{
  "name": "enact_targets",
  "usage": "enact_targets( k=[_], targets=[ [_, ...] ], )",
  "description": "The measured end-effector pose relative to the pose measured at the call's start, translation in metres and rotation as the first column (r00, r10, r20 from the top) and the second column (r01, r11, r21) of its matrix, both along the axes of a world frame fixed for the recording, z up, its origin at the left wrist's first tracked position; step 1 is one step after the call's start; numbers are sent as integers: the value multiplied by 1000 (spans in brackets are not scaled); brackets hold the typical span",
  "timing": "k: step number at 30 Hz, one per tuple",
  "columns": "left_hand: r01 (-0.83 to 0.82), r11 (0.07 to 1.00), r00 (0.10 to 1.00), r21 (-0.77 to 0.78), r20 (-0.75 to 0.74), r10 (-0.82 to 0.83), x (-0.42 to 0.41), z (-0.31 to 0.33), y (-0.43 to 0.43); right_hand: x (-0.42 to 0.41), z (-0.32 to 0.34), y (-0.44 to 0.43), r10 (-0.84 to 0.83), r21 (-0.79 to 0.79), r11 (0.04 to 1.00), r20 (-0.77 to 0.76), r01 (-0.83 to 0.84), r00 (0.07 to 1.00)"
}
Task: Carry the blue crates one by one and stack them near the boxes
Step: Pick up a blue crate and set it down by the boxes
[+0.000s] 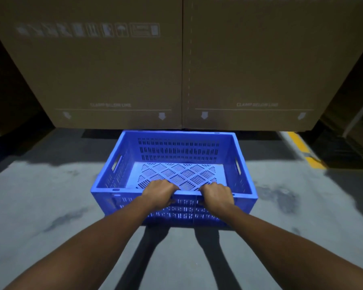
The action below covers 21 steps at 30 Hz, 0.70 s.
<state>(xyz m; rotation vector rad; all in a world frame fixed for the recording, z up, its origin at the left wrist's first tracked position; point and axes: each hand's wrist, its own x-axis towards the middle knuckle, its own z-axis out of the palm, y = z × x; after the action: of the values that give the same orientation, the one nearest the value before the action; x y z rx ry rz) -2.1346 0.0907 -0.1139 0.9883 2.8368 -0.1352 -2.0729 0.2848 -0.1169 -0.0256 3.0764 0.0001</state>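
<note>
An empty blue crate (176, 151) with slotted walls sits low over the grey floor, right in front of two tall cardboard boxes (176, 70). My left hand (158, 193) and my right hand (216, 196) both clasp the crate's near rim, fingers curled over the edge, side by side near its middle. The crate's far wall lies close to the foot of the boxes. I cannot tell whether the crate rests on the floor or hangs just above it.
The concrete floor (50, 206) spreads left and right of the crate. A yellow floor line (304, 149) runs at the right, beside a dark stack (352, 132). More dark shapes stand at the far left.
</note>
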Motion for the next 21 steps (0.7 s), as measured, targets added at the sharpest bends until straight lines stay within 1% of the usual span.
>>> enact_targets(
  k=[5, 11, 18, 21],
  targets=[
    [8, 1000, 1000, -18, 4, -8, 3, -1, -2, 5, -3, -3, -9, -11, 1000, 11, 9, 1000],
    [-6, 1000, 999, 4, 47, 5, 10, -4, -4, 10, -2, 1, 15, -12, 1000, 24, -15, 1000],
    [-3, 999, 999, -32, 37, 4, 13, -2, -4, 12, -2, -1, 7, -19, 1000, 30, -6, 1000],
    [22, 1000, 998, -20, 67, -21, 15, -2, -10, 16, -2, 2, 39, -77, 996, 42, -36, 998]
  ],
)
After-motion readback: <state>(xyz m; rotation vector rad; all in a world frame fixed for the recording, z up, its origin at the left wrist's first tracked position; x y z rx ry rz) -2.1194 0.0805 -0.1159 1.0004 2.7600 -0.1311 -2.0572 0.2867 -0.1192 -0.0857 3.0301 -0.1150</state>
